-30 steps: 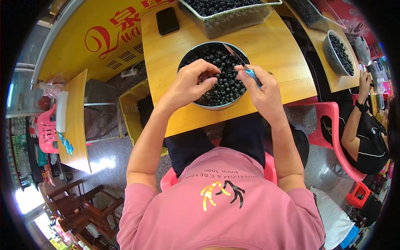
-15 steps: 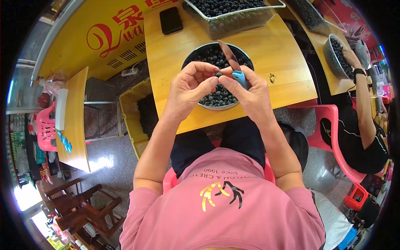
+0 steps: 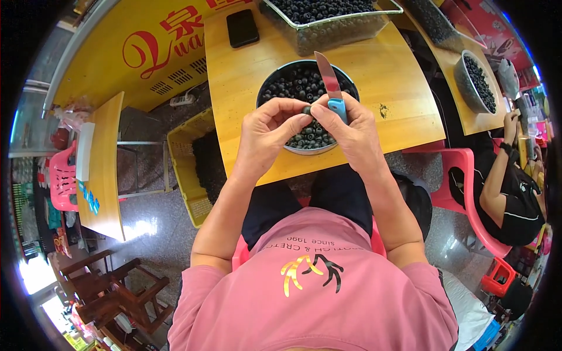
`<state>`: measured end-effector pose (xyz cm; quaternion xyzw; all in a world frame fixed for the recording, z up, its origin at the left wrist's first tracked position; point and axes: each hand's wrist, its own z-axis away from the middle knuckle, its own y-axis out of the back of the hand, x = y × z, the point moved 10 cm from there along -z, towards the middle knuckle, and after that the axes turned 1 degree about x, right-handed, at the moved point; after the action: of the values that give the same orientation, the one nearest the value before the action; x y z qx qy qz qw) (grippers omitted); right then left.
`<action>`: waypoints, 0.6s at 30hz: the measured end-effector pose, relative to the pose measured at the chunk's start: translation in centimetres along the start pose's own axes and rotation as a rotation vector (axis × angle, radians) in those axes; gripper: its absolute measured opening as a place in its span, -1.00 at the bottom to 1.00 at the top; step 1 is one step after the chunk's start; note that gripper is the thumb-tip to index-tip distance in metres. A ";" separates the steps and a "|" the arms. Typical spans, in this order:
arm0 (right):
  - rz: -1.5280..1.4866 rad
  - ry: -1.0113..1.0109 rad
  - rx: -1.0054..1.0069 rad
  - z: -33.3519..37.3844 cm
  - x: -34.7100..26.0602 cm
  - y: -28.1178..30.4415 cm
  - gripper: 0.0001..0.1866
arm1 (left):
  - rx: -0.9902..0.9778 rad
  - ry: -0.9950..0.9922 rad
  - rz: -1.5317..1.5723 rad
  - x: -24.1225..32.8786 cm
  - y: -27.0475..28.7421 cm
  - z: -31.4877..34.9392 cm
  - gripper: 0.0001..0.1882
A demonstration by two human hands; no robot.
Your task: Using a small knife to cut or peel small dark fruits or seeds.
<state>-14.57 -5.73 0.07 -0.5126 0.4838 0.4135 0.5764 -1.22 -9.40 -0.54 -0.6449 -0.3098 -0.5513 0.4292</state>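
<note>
My left hand (image 3: 261, 133) pinches a small dark greenish round fruit (image 3: 307, 110) between thumb and fingertips. My right hand (image 3: 355, 132) grips a knife (image 3: 329, 79) by its blue handle, the blade pointing up and away from me. The right thumb tip meets the same fruit. Both hands hover over the near part of a round metal bowl (image 3: 310, 151), which is filled with dark round fruits (image 3: 293, 85) of the same sort. The hands hide part of the bowl.
A clear tub (image 3: 336, 38) heaped with dark fruits and a black phone (image 3: 242, 28) sit farther back on the wooden table (image 3: 398, 76). A yellow crate (image 3: 187, 175) stands below left. At right, a co-worker (image 3: 515, 193) sits near another bowl (image 3: 468, 88).
The knife blade has swung more upright. My fingertips have shifted slightly on the fruit. The co-worker's hand has drawn back from the bowl on the right.
</note>
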 end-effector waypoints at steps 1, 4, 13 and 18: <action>0.000 0.001 0.001 0.0 0.0 0.0 -0.87 | -0.002 0.008 -0.018 -0.2 0.1 0.1 -0.80; 0.126 0.044 0.015 0.0 0.1 0.3 -0.87 | -0.003 0.031 -0.054 -0.6 0.0 0.2 -0.81; 0.818 0.609 0.042 1.8 -4.4 -1.0 -0.86 | 0.006 -0.015 -0.077 -0.6 0.5 0.2 -0.83; 0.878 0.620 0.041 1.8 -4.4 -1.1 -0.84 | -0.022 -0.053 -0.040 0.0 0.0 0.3 -0.84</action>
<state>-14.06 -3.97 4.64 -0.3488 0.8081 0.4354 0.1889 -1.13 -9.16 -0.56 -0.6575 -0.3278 -0.5461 0.4026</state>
